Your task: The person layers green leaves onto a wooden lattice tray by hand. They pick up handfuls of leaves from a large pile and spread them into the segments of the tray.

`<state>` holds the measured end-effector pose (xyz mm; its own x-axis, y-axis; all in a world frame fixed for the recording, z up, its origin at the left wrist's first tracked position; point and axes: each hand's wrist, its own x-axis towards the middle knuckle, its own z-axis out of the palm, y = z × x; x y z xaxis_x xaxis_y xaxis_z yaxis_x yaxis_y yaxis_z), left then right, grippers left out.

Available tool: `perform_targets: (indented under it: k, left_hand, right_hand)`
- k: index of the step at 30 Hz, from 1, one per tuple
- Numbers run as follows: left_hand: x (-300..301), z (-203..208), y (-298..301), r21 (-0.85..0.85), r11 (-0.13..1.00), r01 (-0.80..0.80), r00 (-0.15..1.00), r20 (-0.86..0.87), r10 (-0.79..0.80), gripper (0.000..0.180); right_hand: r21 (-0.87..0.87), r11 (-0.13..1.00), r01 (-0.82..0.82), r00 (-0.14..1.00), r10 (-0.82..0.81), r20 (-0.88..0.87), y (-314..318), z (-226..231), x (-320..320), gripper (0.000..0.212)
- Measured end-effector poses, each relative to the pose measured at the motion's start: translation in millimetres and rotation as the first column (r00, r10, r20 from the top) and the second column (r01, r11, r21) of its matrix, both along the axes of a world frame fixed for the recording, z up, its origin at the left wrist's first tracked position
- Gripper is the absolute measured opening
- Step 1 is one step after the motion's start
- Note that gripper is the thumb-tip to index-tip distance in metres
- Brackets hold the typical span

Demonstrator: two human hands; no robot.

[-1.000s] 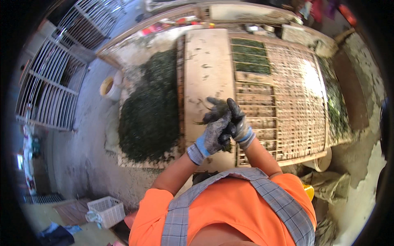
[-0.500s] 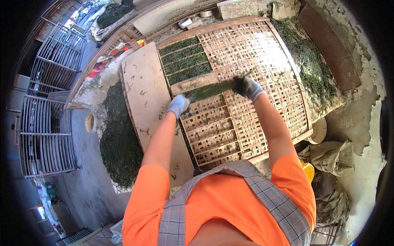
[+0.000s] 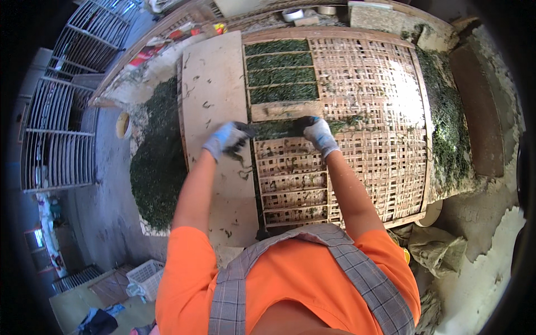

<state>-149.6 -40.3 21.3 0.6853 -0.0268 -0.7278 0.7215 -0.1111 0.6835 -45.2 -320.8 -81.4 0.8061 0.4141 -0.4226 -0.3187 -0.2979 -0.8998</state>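
A bundle of thin, dark green leafy strands (image 3: 277, 129) lies across a slot of the wooden divider frame (image 3: 292, 175), just below a plain wooden bar (image 3: 286, 110). My right hand (image 3: 318, 134), in a pale glove with dark fingers, is closed on the strands near the bundle's right end, where loose strands trail onto the woven bamboo tray (image 3: 371, 162). At the bundle's left end my left hand (image 3: 229, 138), gloved alike, hovers over a pale board (image 3: 215, 78) with its fingers apart. A few stray strands lie below those fingers. Above the bar, several slots hold neat green rows (image 3: 282, 76).
A large heap of green strands (image 3: 159, 156) lies left of the board, another heap (image 3: 449, 128) right of the tray. Metal racks (image 3: 60, 134) stand at the far left. A white plastic basket (image 3: 146, 278) sits lower left, sacking (image 3: 438, 248) lower right.
The bundle stretched between both hands has come down onto the frame's slot. My left hand has come off its end with fingers apart; my right hand has moved left and down. The view has shifted.
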Motion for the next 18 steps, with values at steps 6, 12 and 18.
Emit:
perform_targets:
  k: [6,12,18]
  left_hand:
    - [-77.5,-113.2,148.5,0.930,0.225,-0.290,0.925,0.333,-0.184,0.023]
    - [-85.2,-55.6,-21.1,0.969,0.136,-0.208,0.604,0.237,-0.761,0.043]
    - [-99.0,-23.4,80.9,0.384,0.581,-0.718,0.555,0.819,0.146,0.029]
  right_hand:
    - [-0.076,0.996,-0.045,0.957,0.065,0.282,16.5,11.1,-15.0,0.025]
    - [-0.477,0.879,0.022,0.647,0.351,0.677,44.0,57.0,-48.3,0.019]
    - [-0.686,0.725,0.063,0.612,0.515,0.601,101.7,18.9,-56.2,0.023]
